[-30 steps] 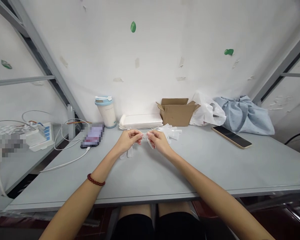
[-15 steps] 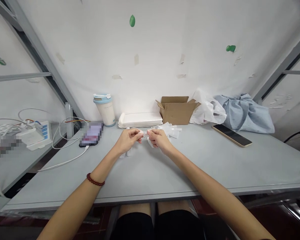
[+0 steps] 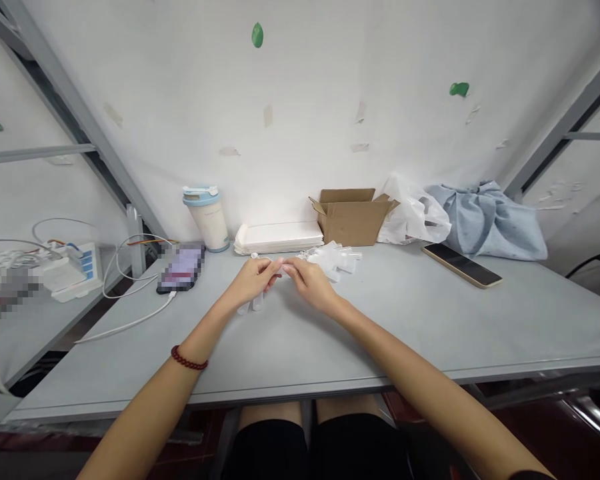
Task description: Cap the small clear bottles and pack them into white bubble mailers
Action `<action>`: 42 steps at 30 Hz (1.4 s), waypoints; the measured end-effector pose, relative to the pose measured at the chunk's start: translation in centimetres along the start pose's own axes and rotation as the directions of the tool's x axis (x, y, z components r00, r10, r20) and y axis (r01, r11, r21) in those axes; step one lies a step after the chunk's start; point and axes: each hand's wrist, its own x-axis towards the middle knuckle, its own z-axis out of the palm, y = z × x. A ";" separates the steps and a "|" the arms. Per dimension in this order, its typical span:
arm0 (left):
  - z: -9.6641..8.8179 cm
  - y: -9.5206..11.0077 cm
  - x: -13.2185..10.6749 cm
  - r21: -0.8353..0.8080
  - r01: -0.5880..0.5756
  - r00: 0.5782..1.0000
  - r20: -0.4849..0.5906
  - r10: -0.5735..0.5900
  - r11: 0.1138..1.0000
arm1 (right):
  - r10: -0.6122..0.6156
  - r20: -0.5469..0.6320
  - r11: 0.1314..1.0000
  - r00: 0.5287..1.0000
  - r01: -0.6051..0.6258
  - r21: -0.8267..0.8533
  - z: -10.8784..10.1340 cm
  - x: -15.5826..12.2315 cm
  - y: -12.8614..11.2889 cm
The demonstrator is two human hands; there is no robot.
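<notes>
My left hand [image 3: 255, 278], with a dark red bead bracelet [image 3: 189, 358] on its wrist, is closed in a pinch above the middle of the table. The fingertips of my right hand [image 3: 311, 283] meet it, also pinched. Between them is a small clear plastic piece, mostly hidden by the fingers. A loose pile of clear, whitish plastic pieces [image 3: 334, 260] lies just beyond my right hand. A few more translucent plastic pieces [image 3: 257, 302] lie on the table beside and under my left hand.
Along the wall stand a cup [image 3: 207, 220], a white stack [image 3: 280, 237], an open cardboard box [image 3: 351, 220], a white plastic bag [image 3: 414, 217] and a blue cloth bundle [image 3: 490, 223]. A phone [image 3: 461, 265] lies right; another phone [image 3: 181, 268] with a cable lies left on the grey table [image 3: 430, 327].
My right hand has moved slightly left and turned, so its fingertips now meet my left hand's. The clear piece that showed between them is now mostly covered. The view has shifted slightly.
</notes>
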 end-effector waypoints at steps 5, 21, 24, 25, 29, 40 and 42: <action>0.1 -0.4 0.2 0.021 -0.015 1.000 -0.014 0.015 1.000 | 0.006 -0.034 0.995 0.999 -0.009 -0.099 0.5 -0.2 0.1; -0.3 -0.4 0.6 -0.129 -0.026 0.987 -0.158 0.006 0.991 | 0.172 -0.089 0.976 0.981 -0.157 0.150 -1.4 0.8 -0.1; -2.3 -1.9 1.3 -0.049 0.015 0.954 -0.299 -0.029 0.999 | 0.165 -0.259 0.978 0.952 -0.192 -0.083 -2.1 0.8 0.6; -2.9 -2.4 1.5 0.039 0.037 0.940 -0.340 -0.021 0.999 | 0.163 -0.292 0.963 0.942 -0.217 -0.163 -2.4 0.9 0.9; -4.1 -4.1 1.7 0.352 0.102 0.952 -0.305 0.011 0.930 | 0.148 -0.360 0.854 0.921 -0.303 -0.424 -3.1 0.9 2.2; -2.2 -5.3 1.7 0.496 0.022 1.000 -0.018 -0.015 0.868 | 0.075 -0.376 0.707 0.924 -0.315 -0.633 -2.4 0.6 2.3; -2.2 -5.3 1.7 0.478 0.066 0.997 -0.062 -0.041 0.876 | -0.038 -0.324 0.748 0.945 -0.188 -0.637 -1.6 0.3 1.4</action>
